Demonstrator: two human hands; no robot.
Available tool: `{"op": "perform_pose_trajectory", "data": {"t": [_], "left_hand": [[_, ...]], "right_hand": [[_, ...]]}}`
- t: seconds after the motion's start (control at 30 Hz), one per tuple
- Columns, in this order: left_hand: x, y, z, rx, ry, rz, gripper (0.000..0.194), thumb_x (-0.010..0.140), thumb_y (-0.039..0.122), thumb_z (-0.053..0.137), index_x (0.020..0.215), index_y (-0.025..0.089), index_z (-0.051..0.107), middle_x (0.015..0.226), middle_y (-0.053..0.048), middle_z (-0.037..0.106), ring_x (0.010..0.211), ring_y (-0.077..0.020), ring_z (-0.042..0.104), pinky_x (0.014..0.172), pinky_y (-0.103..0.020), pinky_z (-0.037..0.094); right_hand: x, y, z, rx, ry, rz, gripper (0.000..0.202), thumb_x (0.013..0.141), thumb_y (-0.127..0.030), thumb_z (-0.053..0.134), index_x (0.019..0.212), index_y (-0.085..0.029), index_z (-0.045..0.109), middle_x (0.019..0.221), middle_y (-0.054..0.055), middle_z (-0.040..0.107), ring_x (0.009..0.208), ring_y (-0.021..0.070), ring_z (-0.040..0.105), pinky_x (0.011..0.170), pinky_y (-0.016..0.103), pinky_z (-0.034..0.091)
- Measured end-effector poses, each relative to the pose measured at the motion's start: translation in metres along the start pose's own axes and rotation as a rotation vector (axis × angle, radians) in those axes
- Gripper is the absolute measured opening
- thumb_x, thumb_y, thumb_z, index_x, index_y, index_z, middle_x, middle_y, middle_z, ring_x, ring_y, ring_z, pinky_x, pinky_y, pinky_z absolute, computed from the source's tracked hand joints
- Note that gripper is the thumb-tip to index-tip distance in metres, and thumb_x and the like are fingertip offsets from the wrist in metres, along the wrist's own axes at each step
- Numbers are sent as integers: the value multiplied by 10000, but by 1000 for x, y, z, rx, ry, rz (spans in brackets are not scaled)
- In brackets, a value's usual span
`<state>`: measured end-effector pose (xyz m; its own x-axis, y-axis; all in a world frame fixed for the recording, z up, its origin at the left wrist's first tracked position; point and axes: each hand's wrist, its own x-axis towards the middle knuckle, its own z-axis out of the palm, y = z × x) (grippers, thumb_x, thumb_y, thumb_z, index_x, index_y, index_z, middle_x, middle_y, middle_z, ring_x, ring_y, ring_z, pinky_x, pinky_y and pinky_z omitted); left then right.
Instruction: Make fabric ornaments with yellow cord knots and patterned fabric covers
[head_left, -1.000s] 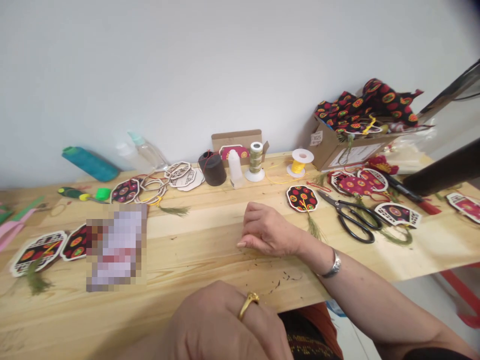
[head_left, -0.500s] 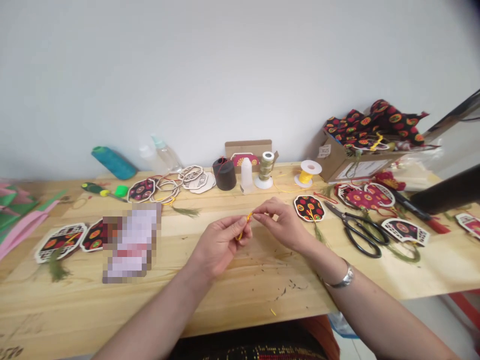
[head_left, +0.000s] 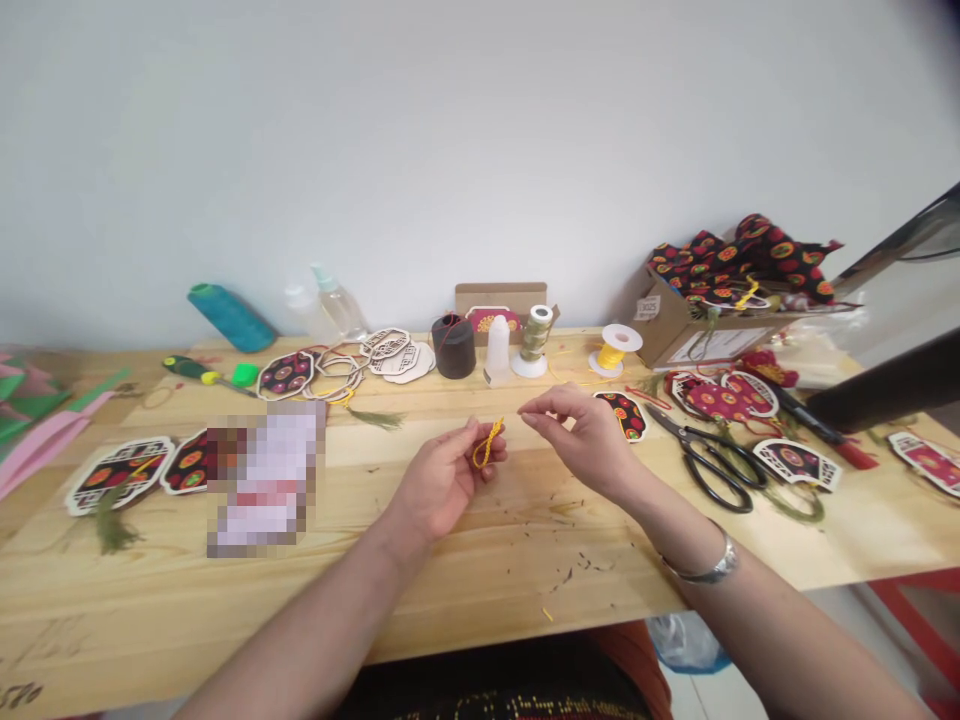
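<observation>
A looped yellow cord (head_left: 488,445) lies across the fingers of my left hand (head_left: 447,475), which holds it above the middle of the table. To its right, my right hand (head_left: 581,435) is apart from the cord, thumb and forefinger pinched together; whatever is between the fingertips is too small to make out. Partly behind my right hand lies a dark floral fabric piece (head_left: 630,418) with a pale edge. Black-handled scissors (head_left: 712,460) rest to the right of that hand.
Along the wall stand a black thread spool (head_left: 454,348), a white bottle (head_left: 497,352), a yellow cord spool (head_left: 616,350) and a cardboard box (head_left: 682,330) of fabric. More ornaments (head_left: 124,475) lie left, beside a blurred packet (head_left: 274,480).
My right hand has come away from the yellow cord and moved right. The cord now shows as an open loop on my left hand, whose fingers have loosened. The view has shifted slightly.
</observation>
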<state>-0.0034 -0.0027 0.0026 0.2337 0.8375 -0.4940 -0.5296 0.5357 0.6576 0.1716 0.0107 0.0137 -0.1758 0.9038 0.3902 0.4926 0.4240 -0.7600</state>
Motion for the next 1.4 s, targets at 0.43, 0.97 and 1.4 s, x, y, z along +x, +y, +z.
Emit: {"op": "perform_pose_trajectory", "data": {"t": [0.43, 0.97, 1.4], "left_hand": [[0, -6, -4, 120, -95, 51, 230, 622, 241, 805, 793, 104, 735, 690, -39, 640, 666, -105, 557, 552, -202, 373], [-1, -11, -4, 402, -80, 106, 155, 651, 254, 739, 758, 143, 759, 711, -46, 655, 703, -125, 531, 586, -237, 342], [-1, -9, -5, 292, -95, 21, 161, 644, 192, 623, 727, 120, 741, 719, -61, 663, 700, -155, 576, 558, -256, 346]], "right_hand": [[-9, -4, 1, -274, 13, -209, 117, 846, -140, 614, 929, -178, 688, 846, 56, 682, 828, 194, 533, 750, 339, 452], [-12, -24, -4, -843, -237, -776, 217, 882, -110, 515, 697, -134, 626, 702, 41, 569, 801, 208, 421, 689, 363, 293], [-10, -23, -4, -891, -362, -730, 161, 874, -139, 552, 728, -135, 619, 701, 53, 562, 777, 209, 393, 663, 349, 262]]}}
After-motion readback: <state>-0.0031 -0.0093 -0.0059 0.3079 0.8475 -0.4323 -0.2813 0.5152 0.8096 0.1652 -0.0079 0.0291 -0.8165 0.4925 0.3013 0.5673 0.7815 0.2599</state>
